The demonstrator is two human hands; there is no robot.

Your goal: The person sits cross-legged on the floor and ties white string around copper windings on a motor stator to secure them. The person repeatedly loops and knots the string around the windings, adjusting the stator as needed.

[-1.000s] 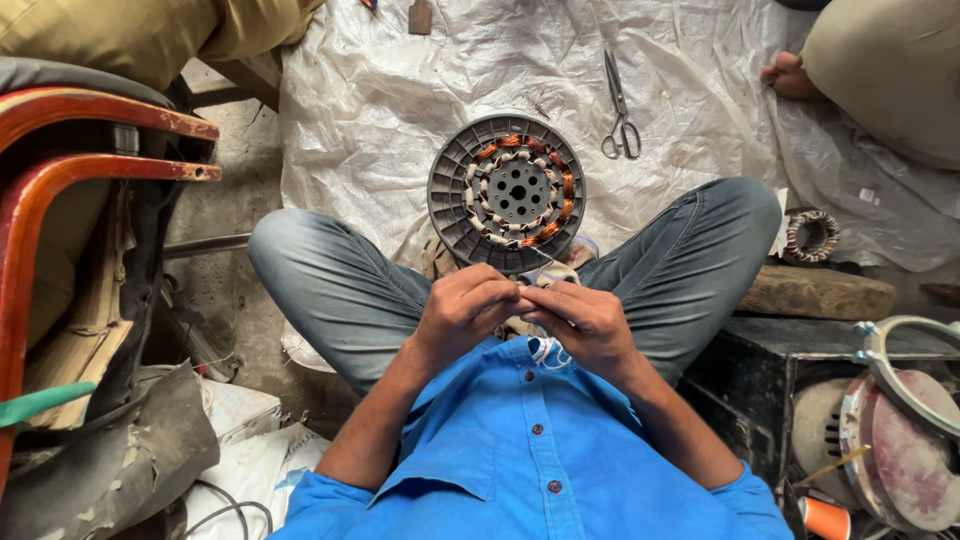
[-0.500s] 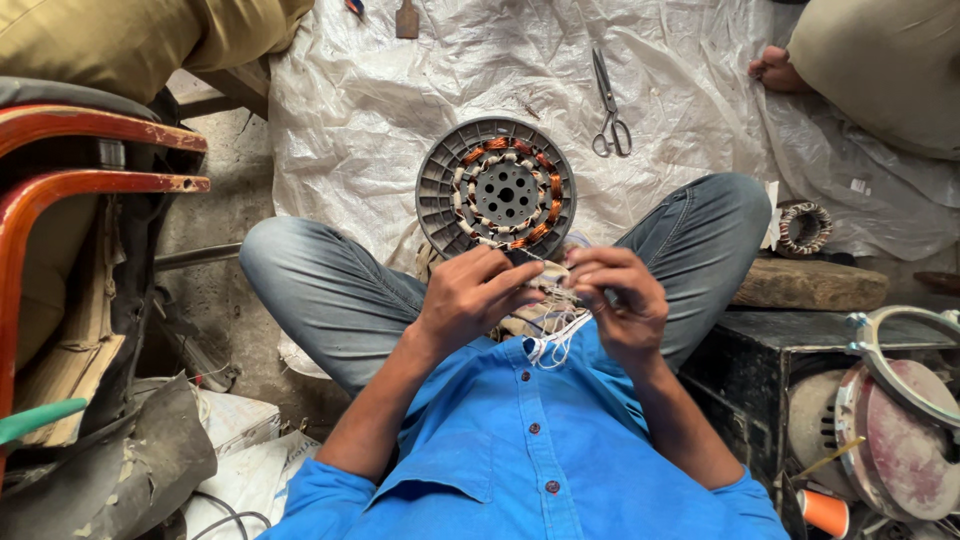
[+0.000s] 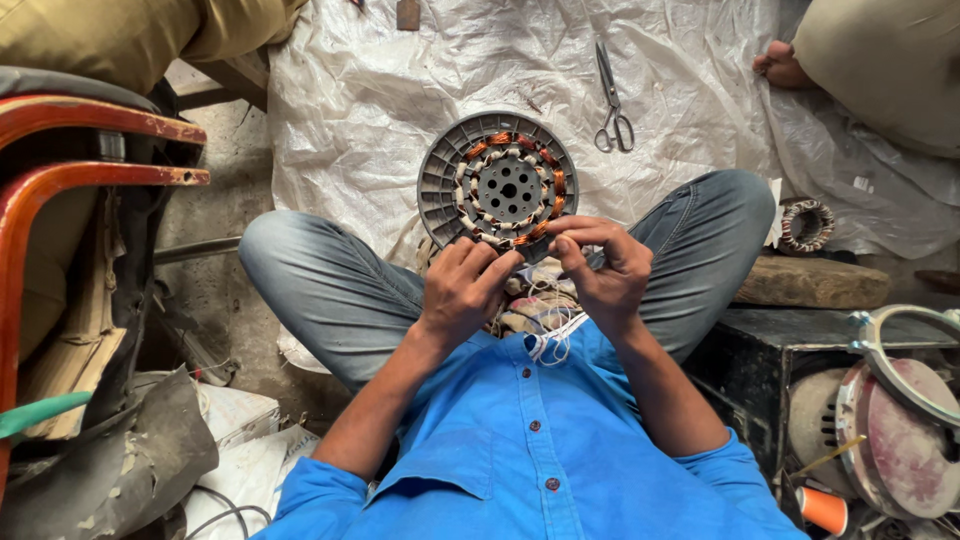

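Both the left hand (image 3: 462, 290) and right hand (image 3: 600, 270) pinch the near rim of the round grey copper-wound stator (image 3: 497, 183), steel scissors (image 3: 612, 110) lying far right.

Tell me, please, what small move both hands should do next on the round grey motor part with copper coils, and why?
Probably pull the thin white thread snug. Left hand and right hand both pinch at the near rim of the round grey motor part with copper coils, while thread hangs loose below them.

Soft, even daylight, bright on white sheet (image 3: 380, 90); faint shadows, sharp centre, slight wide-angle bend at edges.
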